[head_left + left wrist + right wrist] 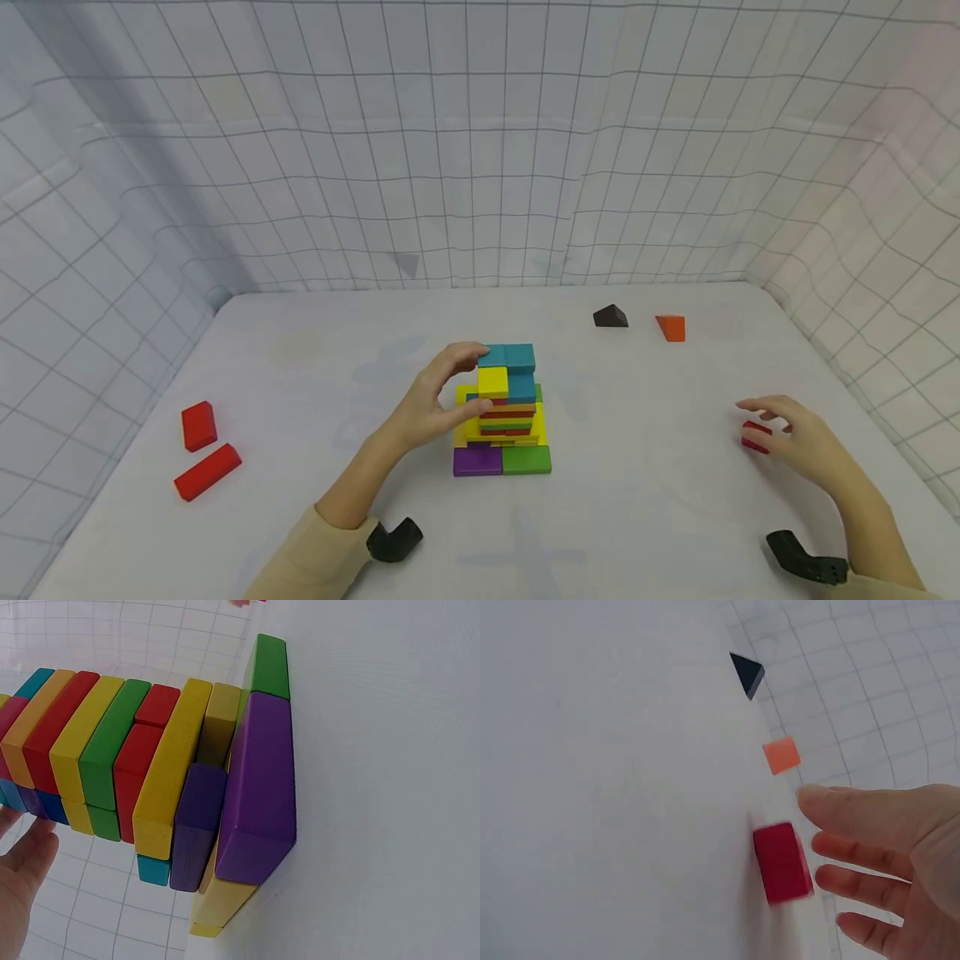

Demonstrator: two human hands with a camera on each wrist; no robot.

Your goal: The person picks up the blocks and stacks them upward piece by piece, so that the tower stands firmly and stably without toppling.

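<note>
A tower of stacked coloured blocks (507,417) stands upright in the middle of the table. My left hand (435,396) is at its left side, a fingertip touching near the top blue blocks (520,357) and the thumb by the front face. In the left wrist view the left hand (24,877) shows beside the tower's upper layers, its fingers partly hidden behind the blocks. Far to the right, my right hand (806,442) hovers by a red block (754,437). The right wrist view shows that hand (900,859) with fingers spread, apart from the red block (783,864).
Two red blocks, a short one (198,426) and a longer one (207,472), lie at the left. A black triangular block (611,317) and an orange block (673,327) lie toward the back right. Gridded white cloth (480,167) hangs around the white table (637,517).
</note>
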